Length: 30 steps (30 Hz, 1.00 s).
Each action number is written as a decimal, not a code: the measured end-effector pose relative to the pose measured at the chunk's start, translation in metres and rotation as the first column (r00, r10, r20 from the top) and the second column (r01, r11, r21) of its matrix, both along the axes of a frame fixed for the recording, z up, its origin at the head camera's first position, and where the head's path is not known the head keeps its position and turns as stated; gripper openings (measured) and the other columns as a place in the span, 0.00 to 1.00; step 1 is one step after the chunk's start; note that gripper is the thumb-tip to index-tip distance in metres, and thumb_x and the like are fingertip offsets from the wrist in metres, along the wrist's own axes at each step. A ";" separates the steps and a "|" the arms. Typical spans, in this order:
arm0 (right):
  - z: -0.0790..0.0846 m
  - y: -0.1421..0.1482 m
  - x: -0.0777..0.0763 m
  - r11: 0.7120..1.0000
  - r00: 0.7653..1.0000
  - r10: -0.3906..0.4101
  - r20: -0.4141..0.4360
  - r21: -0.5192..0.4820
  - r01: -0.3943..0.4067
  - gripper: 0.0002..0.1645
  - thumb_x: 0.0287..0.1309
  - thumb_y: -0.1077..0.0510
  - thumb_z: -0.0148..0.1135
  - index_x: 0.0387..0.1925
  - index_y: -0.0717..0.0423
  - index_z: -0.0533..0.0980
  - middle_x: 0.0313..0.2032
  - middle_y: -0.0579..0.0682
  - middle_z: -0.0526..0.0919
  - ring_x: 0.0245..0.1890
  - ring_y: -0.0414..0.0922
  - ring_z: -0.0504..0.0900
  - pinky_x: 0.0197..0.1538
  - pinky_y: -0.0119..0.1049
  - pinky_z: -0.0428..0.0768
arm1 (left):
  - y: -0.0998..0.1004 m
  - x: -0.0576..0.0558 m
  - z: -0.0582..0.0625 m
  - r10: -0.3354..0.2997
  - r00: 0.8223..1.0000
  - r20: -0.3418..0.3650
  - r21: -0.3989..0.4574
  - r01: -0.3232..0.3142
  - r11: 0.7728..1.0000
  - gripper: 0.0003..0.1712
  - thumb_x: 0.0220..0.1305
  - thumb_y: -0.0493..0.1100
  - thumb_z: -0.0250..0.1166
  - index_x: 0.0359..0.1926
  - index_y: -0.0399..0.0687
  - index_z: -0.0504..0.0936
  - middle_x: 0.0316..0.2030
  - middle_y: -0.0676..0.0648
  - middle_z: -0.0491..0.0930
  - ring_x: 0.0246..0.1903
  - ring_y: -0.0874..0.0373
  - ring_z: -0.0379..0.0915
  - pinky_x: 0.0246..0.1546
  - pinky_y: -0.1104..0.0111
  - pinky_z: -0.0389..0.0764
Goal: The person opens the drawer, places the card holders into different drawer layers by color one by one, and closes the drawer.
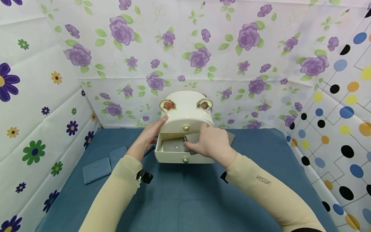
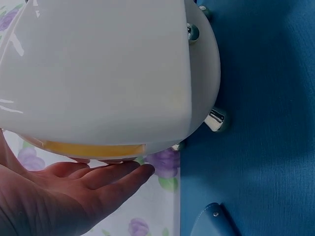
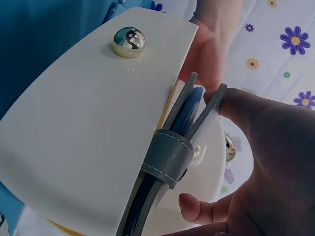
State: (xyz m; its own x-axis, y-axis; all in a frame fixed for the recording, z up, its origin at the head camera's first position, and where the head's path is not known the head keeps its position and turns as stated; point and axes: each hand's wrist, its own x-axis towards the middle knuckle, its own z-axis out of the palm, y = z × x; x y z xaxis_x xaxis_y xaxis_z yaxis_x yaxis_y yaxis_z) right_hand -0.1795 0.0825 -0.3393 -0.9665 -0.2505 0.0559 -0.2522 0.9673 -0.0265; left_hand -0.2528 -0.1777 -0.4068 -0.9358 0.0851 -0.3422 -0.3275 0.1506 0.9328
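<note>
A glossy cream drawer box [image 1: 185, 106] with two gold-rimmed rounds on top stands at the back of the table. Its lower drawer [image 1: 171, 158] is pulled out, and a grey case with a snap button [image 1: 174, 145] lies inside. My right hand [image 1: 213, 143] grips another grey wallet-like case [image 1: 231, 138], tilted over the drawer. In the right wrist view that case shows edge-on, with a strap [image 3: 169, 153] around it and something blue between its covers. My left hand [image 1: 147, 135] rests along the box's left side, its fingers extended in the left wrist view.
Two blue cases [image 1: 97, 170] lie on the blue cloth at the left. A dark blue item [image 1: 149, 150] lies beside the box, partly hidden by my left hand. Patterned sheets [image 1: 200, 58] wall in the table at the back and sides.
</note>
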 end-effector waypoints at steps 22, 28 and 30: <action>-0.009 -0.004 -0.002 1.000 0.999 -0.013 -0.052 0.003 0.013 0.52 0.63 0.14 0.54 0.45 0.61 0.76 0.20 0.51 0.73 0.17 0.49 0.77 0.20 0.41 0.76 | 0.000 0.003 0.001 0.014 1.000 -0.009 0.001 -0.014 1.000 0.62 0.62 0.84 0.62 0.83 0.49 0.64 0.74 0.37 0.70 0.72 0.40 0.68 0.72 0.41 0.68; -0.008 -0.001 -0.001 1.000 0.998 -0.014 -0.057 0.011 0.015 0.49 0.67 0.16 0.51 0.44 0.61 0.76 0.20 0.52 0.73 0.15 0.49 0.75 0.20 0.41 0.76 | 0.000 0.003 0.001 0.005 1.000 -0.009 0.006 -0.005 1.000 0.63 0.62 0.84 0.62 0.84 0.50 0.62 0.75 0.37 0.69 0.73 0.39 0.68 0.72 0.41 0.68; -0.008 0.000 -0.001 1.000 0.998 -0.013 -0.055 0.004 0.014 0.49 0.68 0.17 0.51 0.44 0.60 0.76 0.20 0.52 0.73 0.15 0.49 0.74 0.20 0.42 0.75 | 0.000 0.003 0.001 0.002 1.000 -0.009 0.007 -0.002 1.000 0.64 0.62 0.84 0.62 0.84 0.49 0.61 0.75 0.37 0.68 0.73 0.39 0.67 0.72 0.41 0.68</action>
State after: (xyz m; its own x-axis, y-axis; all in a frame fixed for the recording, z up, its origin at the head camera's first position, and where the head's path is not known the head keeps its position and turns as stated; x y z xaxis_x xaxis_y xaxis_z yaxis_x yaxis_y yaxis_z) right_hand -0.1803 0.0827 -0.3474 -0.9653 -0.2378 0.1076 -0.2401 0.9707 -0.0086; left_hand -0.2500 -0.1778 -0.4055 -0.9390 0.0853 -0.3332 -0.3195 0.1429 0.9368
